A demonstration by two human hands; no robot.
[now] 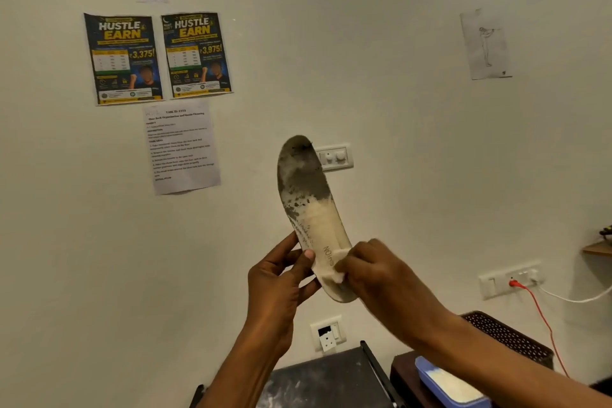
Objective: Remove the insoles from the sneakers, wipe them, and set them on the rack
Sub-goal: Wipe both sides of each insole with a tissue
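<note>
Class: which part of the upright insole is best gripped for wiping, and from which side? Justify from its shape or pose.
Grip the insole at its heel end, from the left edge, thumb on the face, as the left hand does. It stands toe-up, so this leaves the dirty forefoot free for the right hand and its wipe.

Forearms raised, left hand (pixel 281 278) (thumb forward) and right hand (pixel 374 272) gripping with curled fingers

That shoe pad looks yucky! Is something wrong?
Yes: the insole in the left hand is smeared dark grey over its toe half; the heel half, where the right hand pinches a white wipe, is pale.
</note>
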